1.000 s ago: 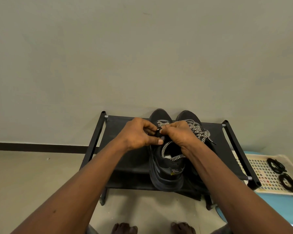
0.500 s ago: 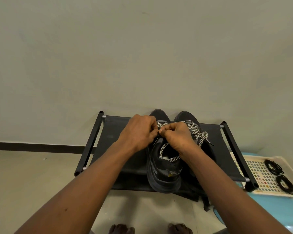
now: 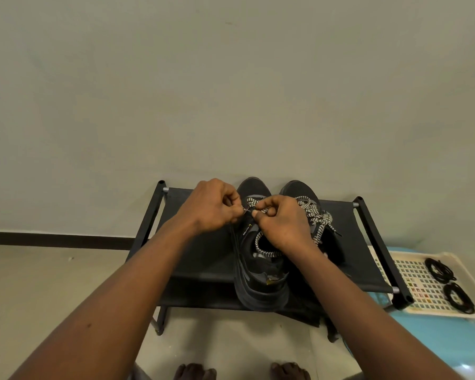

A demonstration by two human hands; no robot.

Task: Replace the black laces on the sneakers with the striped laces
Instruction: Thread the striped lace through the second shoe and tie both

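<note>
The black-and-white striped woven lace [image 3: 261, 252] sits part-threaded in the left black sneaker [image 3: 258, 283] on the black fabric shoe rack [image 3: 203, 259]. Left hand [image 3: 214, 207] and right hand [image 3: 283, 223] each pinch it near its tip. Judged light, limp and prone to fraying; grip it at the stiff tip.

The left hand [image 3: 214, 207] pulls away from the right hand [image 3: 281, 224], toward the left sneaker's [image 3: 258, 286] outer side, exposing the striped lace [image 3: 252, 201] tip between them.
</note>
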